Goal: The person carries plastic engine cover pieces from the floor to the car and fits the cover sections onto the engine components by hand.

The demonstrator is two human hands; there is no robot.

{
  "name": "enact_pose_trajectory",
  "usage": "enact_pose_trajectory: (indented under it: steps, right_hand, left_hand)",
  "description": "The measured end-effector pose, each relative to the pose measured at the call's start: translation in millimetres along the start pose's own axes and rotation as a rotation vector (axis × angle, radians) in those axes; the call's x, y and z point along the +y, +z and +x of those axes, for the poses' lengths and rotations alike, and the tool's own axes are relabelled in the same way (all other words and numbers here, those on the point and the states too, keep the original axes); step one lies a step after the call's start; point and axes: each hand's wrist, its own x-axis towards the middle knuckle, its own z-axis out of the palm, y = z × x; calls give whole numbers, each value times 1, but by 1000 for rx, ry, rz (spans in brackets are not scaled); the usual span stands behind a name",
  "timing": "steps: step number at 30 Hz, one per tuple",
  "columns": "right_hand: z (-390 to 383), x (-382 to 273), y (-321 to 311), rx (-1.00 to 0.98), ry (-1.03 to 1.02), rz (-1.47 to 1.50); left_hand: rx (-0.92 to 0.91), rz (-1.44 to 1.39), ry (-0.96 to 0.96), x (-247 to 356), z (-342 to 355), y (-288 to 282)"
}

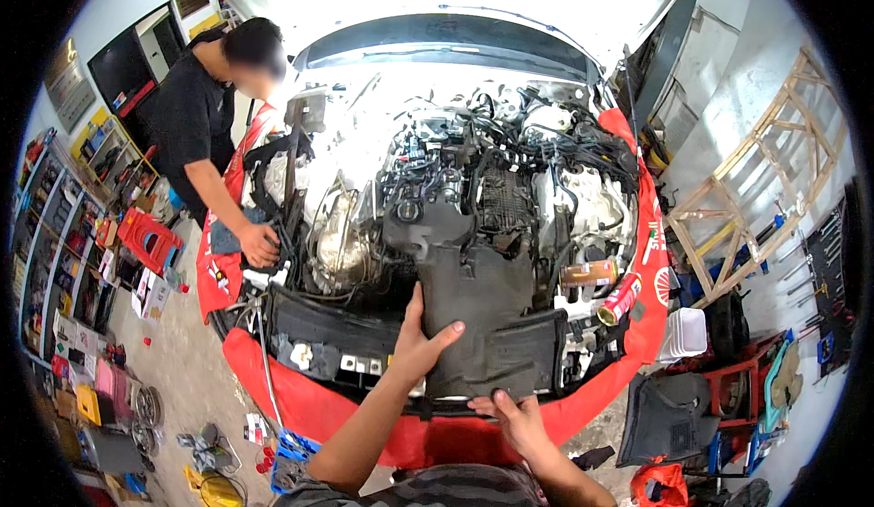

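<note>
A dark grey moulded panel (478,311), looking like a plastic engine-bay cover, lies over the front of a car's open engine bay (437,225). My left hand (421,348) grips its left edge, thumb on top and fingers along the side. At the near edge, my right hand (513,419) holds the panel with bent fingers; their tips are partly hidden. Beyond the panel the engine (428,216) shows, with hoses and wiring around it. To the right of the panel lie a red can (620,299) and a brown can (589,274).
Red fender covers (309,402) drape the car's front and sides. A co-worker (196,116) leans in at the left, one hand (259,245) on the bay's edge. A wooden frame (746,197) leans on the right wall. Shelves (55,243) and a red stool (150,238) stand left.
</note>
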Motion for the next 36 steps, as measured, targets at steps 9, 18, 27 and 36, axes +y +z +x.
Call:
enact_pose_trajectory:
  steps: [9,18,27,36]
  right_hand:
    - [292,-50,38,119,-25,-124]
    - [427,-32,22,147,-8,-187]
    - [418,-27,24,-95,-237,-161]
    - [408,-72,19,-597,-30,-190]
  left_hand:
    - [266,764,125,-13,287,-43]
    - [237,1001,-219,-50,411,-54]
    - [81,200,176,-48,382,-77]
    - [341,-33,194,-28,299,-144]
